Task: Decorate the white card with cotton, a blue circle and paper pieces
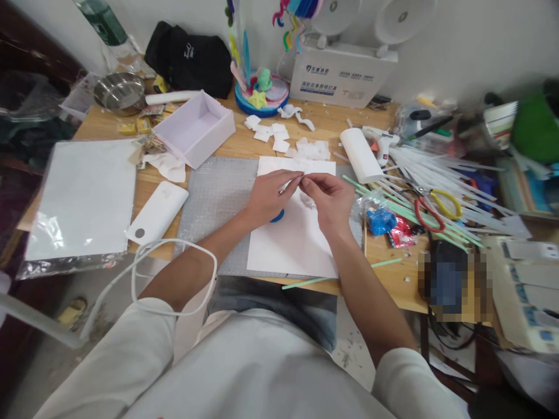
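Over a sheet of white paper [292,250] on a grey cutting mat [218,192], my left hand [271,196] and my right hand [329,201] meet at the fingertips. Both hands are pinched together around something too small to make out. A blue round piece [278,216] shows partly from beneath my left hand. Just left of my right hand's palm, a small crumpled whitish, see-through bit [307,201] lies on the paper.
A lilac box [196,128], white squares [279,137] and a white roll [360,156] stand behind. Scissors [430,209], glue gun [382,145] and many sticks lie right. A power bank [158,212] with a looped white cable [213,267] is left.
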{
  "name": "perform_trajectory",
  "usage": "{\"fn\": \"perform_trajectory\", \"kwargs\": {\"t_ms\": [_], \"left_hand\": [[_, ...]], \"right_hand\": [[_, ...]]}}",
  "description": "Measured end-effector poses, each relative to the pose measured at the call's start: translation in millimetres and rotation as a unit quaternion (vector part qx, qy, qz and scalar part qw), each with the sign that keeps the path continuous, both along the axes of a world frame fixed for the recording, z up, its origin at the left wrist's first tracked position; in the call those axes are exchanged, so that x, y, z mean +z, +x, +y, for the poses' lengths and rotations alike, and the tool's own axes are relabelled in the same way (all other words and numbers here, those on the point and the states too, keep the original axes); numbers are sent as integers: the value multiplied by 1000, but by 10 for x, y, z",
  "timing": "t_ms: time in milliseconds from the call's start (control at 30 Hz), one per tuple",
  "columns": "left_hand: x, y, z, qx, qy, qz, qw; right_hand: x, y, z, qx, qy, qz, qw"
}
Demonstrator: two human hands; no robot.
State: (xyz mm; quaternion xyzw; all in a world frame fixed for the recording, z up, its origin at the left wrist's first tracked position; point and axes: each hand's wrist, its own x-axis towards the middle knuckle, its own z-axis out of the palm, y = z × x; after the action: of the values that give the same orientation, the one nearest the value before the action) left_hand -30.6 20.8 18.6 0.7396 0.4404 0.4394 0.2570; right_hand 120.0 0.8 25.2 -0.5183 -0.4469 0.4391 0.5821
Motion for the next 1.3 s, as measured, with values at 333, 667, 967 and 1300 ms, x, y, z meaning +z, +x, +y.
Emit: {"fn": "perform_trajectory", "kwargs": {"t_ms": [333,667,967,1300], "left_hand": [[-20,-6,-9,-10,-10,20,1000],[33,0,-14,-5,-51,-11,999],[39,6,-21,-7,-80,-44,996],[16,11,-21,-20,-58,-32,998]], "right_hand": [[32,32,-28,-10,5,-102,995],[-4,21,-29,-2,8,-82,997],[26,45,-39,-9,32,-146,989],[60,25,-80,-23,57,-213,975]]}}
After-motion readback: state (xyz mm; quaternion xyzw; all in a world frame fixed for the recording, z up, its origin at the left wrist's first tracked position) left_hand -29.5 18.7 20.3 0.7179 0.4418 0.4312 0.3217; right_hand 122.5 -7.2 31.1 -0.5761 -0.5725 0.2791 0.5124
